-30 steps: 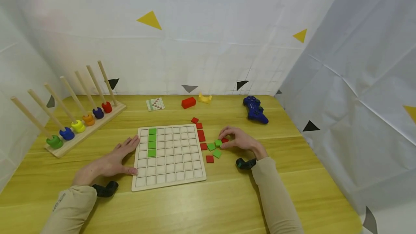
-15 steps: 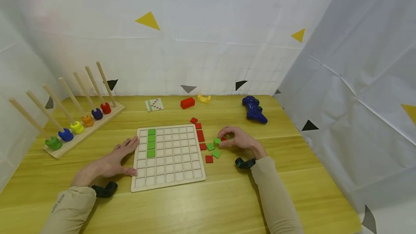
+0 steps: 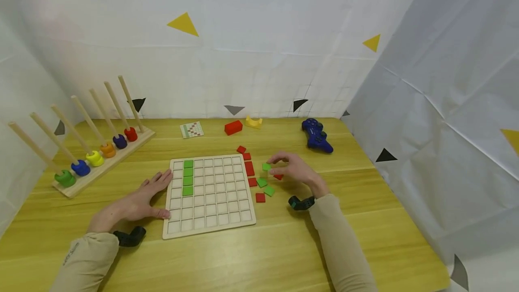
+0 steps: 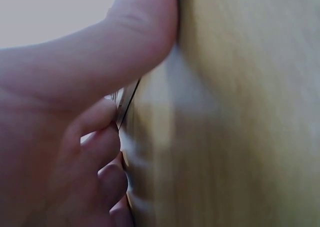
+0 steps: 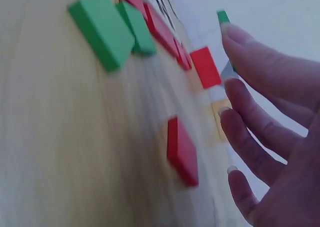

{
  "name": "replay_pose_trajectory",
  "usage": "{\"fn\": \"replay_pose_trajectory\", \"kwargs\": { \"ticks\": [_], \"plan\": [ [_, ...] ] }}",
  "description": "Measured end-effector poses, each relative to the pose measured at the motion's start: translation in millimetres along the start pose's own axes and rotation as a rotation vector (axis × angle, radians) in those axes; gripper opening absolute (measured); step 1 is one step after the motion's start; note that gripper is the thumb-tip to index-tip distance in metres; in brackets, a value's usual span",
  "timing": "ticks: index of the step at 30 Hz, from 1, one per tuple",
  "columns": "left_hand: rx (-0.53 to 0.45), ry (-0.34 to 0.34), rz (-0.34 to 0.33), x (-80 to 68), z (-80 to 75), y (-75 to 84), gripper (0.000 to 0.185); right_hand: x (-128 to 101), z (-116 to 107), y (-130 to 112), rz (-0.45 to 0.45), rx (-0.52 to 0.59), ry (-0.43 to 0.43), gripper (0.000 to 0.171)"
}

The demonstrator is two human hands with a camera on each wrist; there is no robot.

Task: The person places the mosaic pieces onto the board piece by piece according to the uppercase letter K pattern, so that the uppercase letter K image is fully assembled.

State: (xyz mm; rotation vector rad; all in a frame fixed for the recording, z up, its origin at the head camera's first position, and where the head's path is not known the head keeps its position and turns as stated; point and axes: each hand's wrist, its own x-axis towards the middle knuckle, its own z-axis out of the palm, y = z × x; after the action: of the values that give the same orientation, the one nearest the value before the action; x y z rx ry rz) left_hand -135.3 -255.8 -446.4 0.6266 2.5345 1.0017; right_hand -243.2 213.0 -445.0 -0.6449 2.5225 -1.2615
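Note:
A pale wooden grid board lies on the table, with several green tiles in its second column. At its left edge rests my left hand, fingers spread and thumb touching the lower left side. My right hand pinches a green square tile between thumb and fingertip, right of the board. Only a corner of this green tile shows past the thumb in the right wrist view. Below it on the table lie two green tiles, and a red tile sits under the hand.
Several red tiles line the board's right edge. Behind stand a pattern card, a red block, a yellow arch and a blue game controller. A peg rack with coloured rings occupies the left.
My right hand has lifted the green tile off the table and moved it slightly up and left, uncovering more of the red tile. My left hand stays at the board's edge.

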Motion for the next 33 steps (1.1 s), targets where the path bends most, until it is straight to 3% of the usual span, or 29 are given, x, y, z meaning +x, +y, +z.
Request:
{"fn": "replay_pose_trajectory", "kwargs": {
  "ticks": [10,22,33],
  "plan": [
    [0.008,-0.007,-0.003,0.9,-0.2,2.0,0.108,9.0,22.1,-53.6,-0.100,-0.006,0.010,0.024],
    [0.003,-0.007,-0.004,-1.1,-1.2,2.0,0.108,29.9,81.6,-125.1,-0.190,-0.015,-0.085,0.025],
    [0.000,-0.012,-0.003,-0.2,-0.6,1.0,0.108,39.2,111.8,-133.4,-0.202,0.005,-0.096,0.027]
  ]
}}
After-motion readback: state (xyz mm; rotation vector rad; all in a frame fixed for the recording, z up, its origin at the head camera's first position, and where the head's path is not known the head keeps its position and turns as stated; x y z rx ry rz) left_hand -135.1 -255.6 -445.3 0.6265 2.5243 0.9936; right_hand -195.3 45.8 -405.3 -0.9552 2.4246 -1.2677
